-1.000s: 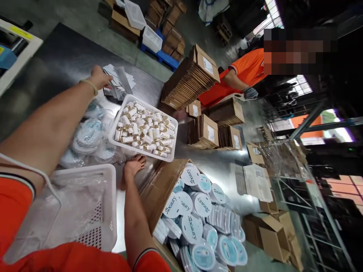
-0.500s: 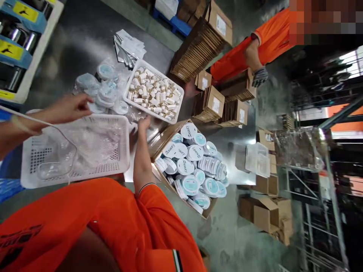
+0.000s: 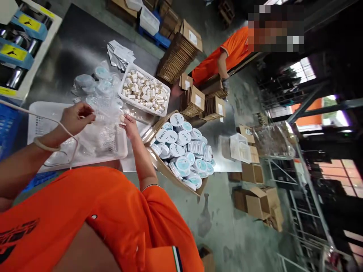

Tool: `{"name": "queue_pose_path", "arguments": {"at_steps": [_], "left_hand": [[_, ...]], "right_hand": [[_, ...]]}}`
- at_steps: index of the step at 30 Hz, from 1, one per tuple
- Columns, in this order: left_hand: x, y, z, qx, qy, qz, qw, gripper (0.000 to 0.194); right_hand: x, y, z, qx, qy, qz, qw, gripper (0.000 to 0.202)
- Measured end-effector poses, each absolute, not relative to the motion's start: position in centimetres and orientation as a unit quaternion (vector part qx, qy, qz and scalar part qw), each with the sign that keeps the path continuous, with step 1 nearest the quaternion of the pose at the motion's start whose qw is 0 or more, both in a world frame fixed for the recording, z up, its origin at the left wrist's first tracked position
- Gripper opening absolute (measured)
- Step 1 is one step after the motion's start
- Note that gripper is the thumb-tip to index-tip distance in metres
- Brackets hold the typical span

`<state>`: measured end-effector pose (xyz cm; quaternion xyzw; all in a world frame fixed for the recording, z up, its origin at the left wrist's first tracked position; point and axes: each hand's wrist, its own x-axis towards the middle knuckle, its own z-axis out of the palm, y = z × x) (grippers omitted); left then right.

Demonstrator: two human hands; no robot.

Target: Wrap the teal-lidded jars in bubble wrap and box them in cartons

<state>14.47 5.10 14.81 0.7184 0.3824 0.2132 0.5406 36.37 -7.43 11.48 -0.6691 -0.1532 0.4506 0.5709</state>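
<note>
My left hand (image 3: pixel 76 118) and my right hand (image 3: pixel 129 125) hold a clear plastic bag (image 3: pixel 106 113) stretched between them above a white perforated basket (image 3: pixel 39 122) that has crumpled clear plastic in it. Just right of my right hand an open cardboard box (image 3: pixel 154 160) holds several round white and blue lidded jars (image 3: pixel 181 145). Beyond my hands lies a pile of bagged round jars (image 3: pixel 93 85), and next to it a white tray (image 3: pixel 167 92) of small white and gold bottles (image 3: pixel 143 92).
Silver pouches (image 3: pixel 120 54) lie at the far side of the steel table (image 3: pixel 70 45). Stacks of flat cardboard cartons (image 3: pixel 180 53) stand before a person in an orange shirt (image 3: pixel 217 62). More cartons (image 3: pixel 198 104) and floor boxes (image 3: pixel 259 202) sit right. A machine (image 3: pixel 19 49) stands left.
My left hand came back from the silver pouches to the basket. My right hand lifted off the table. Both now pinch a clear bag between them. The view has swung about.
</note>
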Motion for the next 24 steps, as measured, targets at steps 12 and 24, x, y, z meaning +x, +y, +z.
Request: {"name": "queue_pose_path", "arguments": {"at_steps": [12, 24], "left_hand": [[21.3, 1.4, 15.1, 0.725, 0.315, 0.216, 0.573, 0.052], [19.9, -3.2, 16.1, 0.783, 0.3, 0.177, 0.515, 0.041]], "right_hand": [[33.0, -12.7, 14.4, -0.604, -0.052, 0.464, 0.646, 0.053], [30.5, -13.6, 14.2, -0.584, -0.068, 0.407, 0.698, 0.051]]}}
